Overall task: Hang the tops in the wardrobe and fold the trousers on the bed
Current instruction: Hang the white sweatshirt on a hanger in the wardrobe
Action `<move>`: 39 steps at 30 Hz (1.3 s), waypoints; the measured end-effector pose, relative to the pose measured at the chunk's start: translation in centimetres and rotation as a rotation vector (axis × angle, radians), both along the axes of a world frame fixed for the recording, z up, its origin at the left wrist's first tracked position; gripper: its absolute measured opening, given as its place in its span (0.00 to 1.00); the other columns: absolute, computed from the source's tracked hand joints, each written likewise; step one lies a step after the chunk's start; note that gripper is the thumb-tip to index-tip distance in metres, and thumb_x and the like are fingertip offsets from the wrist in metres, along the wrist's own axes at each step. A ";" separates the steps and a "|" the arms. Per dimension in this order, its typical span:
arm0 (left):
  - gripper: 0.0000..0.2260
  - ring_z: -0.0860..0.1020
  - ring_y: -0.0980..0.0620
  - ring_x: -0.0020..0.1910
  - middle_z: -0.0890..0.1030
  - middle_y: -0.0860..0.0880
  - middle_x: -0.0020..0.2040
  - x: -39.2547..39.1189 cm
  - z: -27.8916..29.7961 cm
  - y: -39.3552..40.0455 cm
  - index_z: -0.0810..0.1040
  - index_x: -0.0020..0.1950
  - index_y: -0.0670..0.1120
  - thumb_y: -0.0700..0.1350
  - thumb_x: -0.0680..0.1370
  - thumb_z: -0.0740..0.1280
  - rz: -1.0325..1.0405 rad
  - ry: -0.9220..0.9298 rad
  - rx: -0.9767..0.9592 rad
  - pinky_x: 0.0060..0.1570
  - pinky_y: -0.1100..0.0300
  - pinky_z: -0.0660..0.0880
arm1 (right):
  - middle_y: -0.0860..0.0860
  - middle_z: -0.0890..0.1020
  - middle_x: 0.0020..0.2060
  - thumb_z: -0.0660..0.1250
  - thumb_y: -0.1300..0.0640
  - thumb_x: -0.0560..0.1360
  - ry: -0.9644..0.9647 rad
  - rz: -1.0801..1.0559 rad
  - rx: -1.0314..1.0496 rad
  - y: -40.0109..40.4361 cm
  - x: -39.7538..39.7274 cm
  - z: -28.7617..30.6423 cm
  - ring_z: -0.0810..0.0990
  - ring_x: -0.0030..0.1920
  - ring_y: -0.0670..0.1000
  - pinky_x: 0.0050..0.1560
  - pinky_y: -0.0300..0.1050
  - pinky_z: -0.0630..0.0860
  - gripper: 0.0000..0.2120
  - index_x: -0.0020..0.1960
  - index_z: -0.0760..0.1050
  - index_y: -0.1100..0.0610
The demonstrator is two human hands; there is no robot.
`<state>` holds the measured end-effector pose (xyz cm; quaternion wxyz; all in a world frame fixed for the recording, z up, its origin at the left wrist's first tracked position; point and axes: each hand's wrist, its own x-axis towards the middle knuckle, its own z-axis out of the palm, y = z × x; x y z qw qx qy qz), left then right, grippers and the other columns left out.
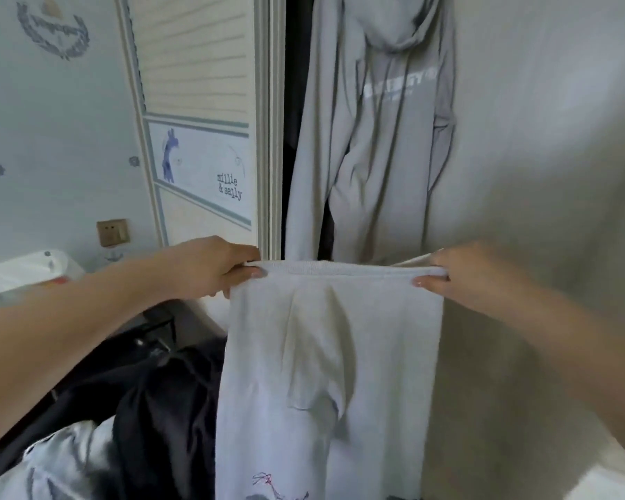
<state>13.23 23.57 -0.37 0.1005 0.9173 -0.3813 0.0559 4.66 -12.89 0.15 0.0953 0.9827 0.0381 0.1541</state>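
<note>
**White trousers held up by the waistband in front of the wardrobe**

The white trousers (325,373) hang in the air from 2 hands, stretched flat at the waistband and dropping straight down past the bottom edge of the view. The left hand (213,267) pinches the waistband's left end, thumb on the near side and fingers curled behind the cloth. The right hand (462,272) pinches the right end the same way, its thumb tip showing on the front of the band. Both grips are closed tight on the fabric.

Just behind the trousers and above the waistband, a grey hoodie (376,131) hangs at the open wardrobe, its hood drooping at the top and pale lettering across it. Left of the hoodie stands the wardrobe door (199,113), slatted above, with a blue animal drawing and the words "millie & sally" on a panel below. Below and left of the trousers lies a heap of dark clothing (159,402), with a pale garment (62,463) nearer the camera.
</note>
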 end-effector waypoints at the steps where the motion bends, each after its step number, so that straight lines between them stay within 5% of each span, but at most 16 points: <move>1: 0.15 0.77 0.60 0.28 0.78 0.57 0.28 2.0 0.7 -1.0 0.67 0.38 0.54 0.62 0.78 0.55 -0.005 -0.015 -0.028 0.29 0.68 0.71 | 0.51 0.82 0.44 0.60 0.37 0.75 0.000 -0.034 0.000 -0.3 0.5 1.3 0.79 0.45 0.54 0.43 0.46 0.74 0.17 0.43 0.75 0.49; 4: 0.11 0.79 0.59 0.28 0.81 0.52 0.30 6.9 2.4 -4.2 0.73 0.40 0.52 0.56 0.79 0.62 -0.016 0.042 -0.233 0.29 0.65 0.77 | 0.45 0.81 0.42 0.60 0.38 0.76 -0.060 -0.086 0.000 -1.3 1.5 4.8 0.78 0.42 0.50 0.33 0.42 0.66 0.07 0.51 0.75 0.30; 6: 0.11 0.81 0.56 0.29 0.81 0.50 0.32 9.2 3.0 -6.4 0.78 0.43 0.46 0.52 0.77 0.67 -0.008 0.162 -0.475 0.29 0.64 0.78 | 0.42 0.81 0.42 0.60 0.38 0.76 -0.098 -0.133 -0.031 -2.1 2.2 6.6 0.77 0.40 0.48 0.29 0.39 0.62 0.11 0.57 0.70 0.26; 10: 0.12 0.82 0.55 0.32 0.80 0.46 0.35 13.1 4.9 -11.5 0.81 0.45 0.38 0.47 0.77 0.69 -0.068 0.369 -0.862 0.35 0.64 0.80 | 0.46 0.82 0.44 0.58 0.35 0.74 -0.164 -0.361 -0.102 -5.2 4.6 10.5 0.79 0.46 0.50 0.35 0.40 0.68 0.16 0.58 0.75 0.36; 17: 0.15 0.76 0.56 0.29 0.76 0.51 0.28 16.4 9.8 -19.6 0.78 0.33 0.47 0.47 0.80 0.64 -0.235 0.580 -1.259 0.34 0.64 0.78 | 0.46 0.74 0.34 0.57 0.34 0.75 -0.219 -0.503 -0.135 -10.5 7.8 16.9 0.75 0.39 0.51 0.34 0.42 0.66 0.20 0.36 0.70 0.49; 22: 0.11 0.83 0.54 0.34 0.84 0.46 0.37 18.3 13.6 -24.9 0.79 0.48 0.40 0.46 0.81 0.62 -0.317 0.835 -1.481 0.35 0.62 0.79 | 0.46 0.71 0.34 0.57 0.35 0.75 -0.284 -0.575 -0.125 -13.0 9.4 20.3 0.74 0.41 0.51 0.38 0.42 0.68 0.20 0.35 0.67 0.50; 26: 0.11 0.79 0.57 0.27 0.82 0.50 0.30 18.9 16.4 -28.5 0.76 0.45 0.42 0.46 0.82 0.61 -0.357 0.927 -1.664 0.30 0.64 0.78 | 0.44 0.72 0.35 0.57 0.36 0.75 -0.313 -0.594 -0.141 -14.1 10.6 21.9 0.73 0.39 0.49 0.36 0.41 0.67 0.19 0.35 0.68 0.49; 30: 0.11 0.80 0.54 0.30 0.81 0.47 0.34 19.6 19.5 -31.3 0.75 0.45 0.43 0.47 0.82 0.60 -0.439 0.972 -1.763 0.36 0.60 0.82 | 0.44 0.72 0.35 0.56 0.35 0.75 -0.289 -0.618 -0.230 -14.9 11.0 23.7 0.73 0.38 0.49 0.31 0.40 0.63 0.19 0.37 0.70 0.49; 36: 0.13 0.77 0.59 0.23 0.78 0.52 0.25 19.9 25.2 -34.5 0.74 0.42 0.44 0.46 0.83 0.57 -0.703 0.978 -1.813 0.26 0.66 0.76 | 0.46 0.69 0.33 0.55 0.34 0.75 -0.265 -0.626 -0.336 -14.2 10.8 26.5 0.72 0.39 0.52 0.33 0.43 0.63 0.21 0.37 0.68 0.50; 39: 0.12 0.76 0.59 0.23 0.78 0.52 0.25 19.9 28.0 -35.9 0.74 0.41 0.44 0.47 0.83 0.58 -0.758 0.955 -1.799 0.26 0.66 0.76 | 0.48 0.75 0.42 0.51 0.32 0.75 -0.394 -0.580 -0.473 -12.5 10.2 28.7 0.75 0.44 0.53 0.36 0.44 0.64 0.24 0.46 0.72 0.50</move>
